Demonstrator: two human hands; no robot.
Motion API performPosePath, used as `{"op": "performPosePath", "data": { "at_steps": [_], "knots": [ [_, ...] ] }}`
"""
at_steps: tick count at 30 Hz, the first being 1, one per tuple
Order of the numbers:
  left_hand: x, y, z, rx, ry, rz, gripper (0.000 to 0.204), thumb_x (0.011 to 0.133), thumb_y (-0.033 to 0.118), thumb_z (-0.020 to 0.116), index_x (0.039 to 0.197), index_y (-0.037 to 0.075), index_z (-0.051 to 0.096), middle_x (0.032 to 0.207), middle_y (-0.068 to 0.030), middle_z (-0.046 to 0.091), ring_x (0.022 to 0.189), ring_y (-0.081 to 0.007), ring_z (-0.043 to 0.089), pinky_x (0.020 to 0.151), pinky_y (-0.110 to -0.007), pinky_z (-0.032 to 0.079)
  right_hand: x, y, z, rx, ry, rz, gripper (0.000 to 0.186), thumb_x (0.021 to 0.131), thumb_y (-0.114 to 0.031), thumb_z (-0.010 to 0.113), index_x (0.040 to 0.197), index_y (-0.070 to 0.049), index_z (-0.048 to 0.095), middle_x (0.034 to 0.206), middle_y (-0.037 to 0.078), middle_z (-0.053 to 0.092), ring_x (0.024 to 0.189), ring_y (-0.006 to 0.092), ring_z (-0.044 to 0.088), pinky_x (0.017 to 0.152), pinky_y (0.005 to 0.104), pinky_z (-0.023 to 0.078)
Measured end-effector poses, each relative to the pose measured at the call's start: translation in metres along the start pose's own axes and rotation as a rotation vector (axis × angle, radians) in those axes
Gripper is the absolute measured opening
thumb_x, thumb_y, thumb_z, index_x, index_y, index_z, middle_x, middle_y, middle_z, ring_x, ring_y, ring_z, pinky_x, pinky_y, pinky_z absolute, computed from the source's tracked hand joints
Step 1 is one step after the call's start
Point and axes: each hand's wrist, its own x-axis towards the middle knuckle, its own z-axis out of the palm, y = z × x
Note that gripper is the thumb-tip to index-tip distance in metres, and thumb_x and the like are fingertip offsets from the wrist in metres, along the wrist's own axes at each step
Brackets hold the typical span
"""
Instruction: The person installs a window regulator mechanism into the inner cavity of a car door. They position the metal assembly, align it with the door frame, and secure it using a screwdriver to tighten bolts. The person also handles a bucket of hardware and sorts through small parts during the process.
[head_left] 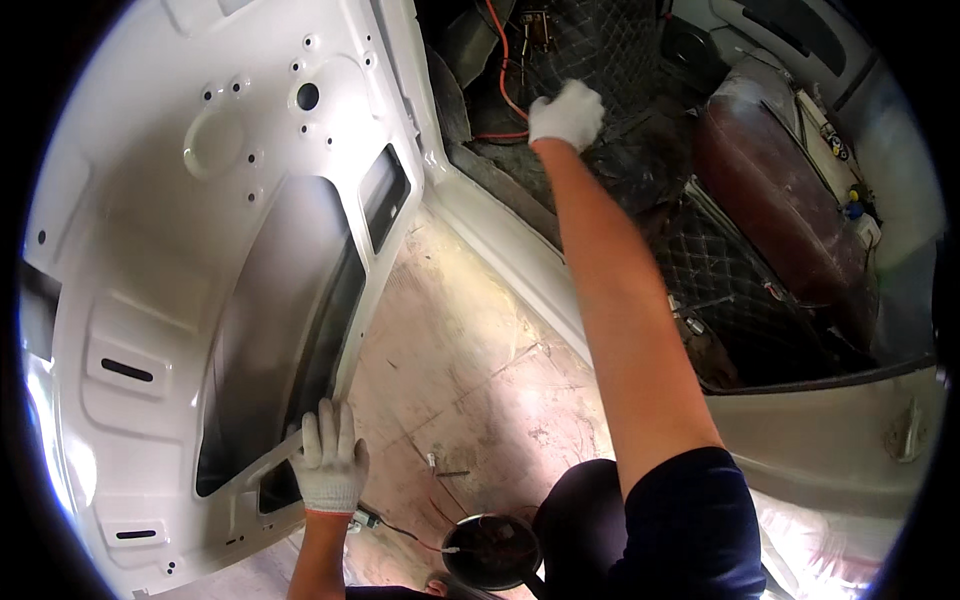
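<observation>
My left hand (328, 455), in a white knit glove, rests with extended fingers on the lower inner frame of a white vehicle door (145, 250) at the left. The door has cutouts, slots and holes. My right hand (565, 115), also gloved, reaches into the dark footwell at the top centre, its fingers curled beside an orange cable (505, 75); whatever they hold, if anything, is hidden. Quilted dark lining (610, 40) lies behind that hand. A white door sill (500, 260) runs beneath my right forearm.
A reddish-brown seat (770, 200) is at the right, with small items along its far side. Below, on the stained floor (420, 360), a round dark container (490, 560) has thin wires running into it. Metal fittings (685, 315) sit near the seat's base.
</observation>
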Motion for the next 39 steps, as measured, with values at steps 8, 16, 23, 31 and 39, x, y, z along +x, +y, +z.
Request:
{"op": "performPosePath", "data": {
  "at_steps": [8, 16, 23, 31, 39],
  "knots": [
    [-0.002, 0.0, 0.003, -0.001, -0.065, -0.032, 0.075, 0.072, 0.033, 0.073, 0.142, 0.014, 0.055, 0.146, -0.0163, 0.053, 0.13, -0.0417, 0.047, 0.088, -0.055, 0.048, -0.011, 0.004, 0.101, -0.2, -0.597, -0.699, 0.047, 0.094, -0.011, 0.056, 0.141, -0.013, 0.053, 0.151, 0.011, 0.047, 0.131, 0.035, 0.054, 0.102, 0.046, 0.051],
    [0.008, -0.001, -0.001, 0.055, 0.01, 0.042, 0.075, 0.068, 0.031, 0.073, 0.14, 0.015, 0.057, 0.139, -0.0129, 0.058, 0.12, -0.0342, 0.054, 0.08, -0.048, 0.052, 0.014, 0.043, 0.123, -0.712, -1.09, -0.263, 0.067, 0.096, -0.012, 0.06, 0.158, -0.023, 0.037, 0.159, 0.008, 0.043, 0.137, 0.0332, 0.051, 0.105, 0.0491, 0.048],
    [0.007, 0.0, -0.003, -0.019, -0.063, 0.013, 0.075, 0.068, 0.031, 0.074, 0.139, 0.014, 0.058, 0.144, -0.0139, 0.054, 0.128, -0.0326, 0.05, 0.087, -0.05, 0.051, 0.039, 0.027, 0.05, -0.184, -0.627, 0.068, 0.052, 0.098, -0.05, 0.052, 0.123, -0.009, 0.072, 0.129, 0.018, 0.068, 0.12, 0.0357, 0.065, 0.096, 0.0496, 0.052],
    [0.001, -0.001, -0.008, -0.082, -0.099, 0.001, 0.081, 0.07, 0.033, 0.075, 0.144, 0.012, 0.053, 0.153, -0.0151, 0.048, 0.139, -0.031, 0.042, 0.092, -0.055, 0.047, 0.132, 0.029, -0.016, 0.928, -0.278, 0.85, 0.065, 0.099, -0.045, 0.058, 0.152, -0.009, 0.043, 0.151, 0.009, 0.049, 0.125, 0.0293, 0.054, 0.094, 0.0421, 0.053],
    [-0.008, -0.01, -0.004, -0.138, -0.001, 0.028, 0.079, 0.071, 0.03, 0.074, 0.143, 0.008, 0.052, 0.153, -0.0157, 0.047, 0.14, -0.0295, 0.042, 0.093, -0.056, 0.047, 0.141, 0.051, -0.087, 1.594, 0.096, 1.156, 0.052, 0.101, -0.038, 0.052, 0.14, -0.003, 0.056, 0.139, 0.014, 0.061, 0.121, 0.0304, 0.062, 0.094, 0.0462, 0.055]
  ]
}}
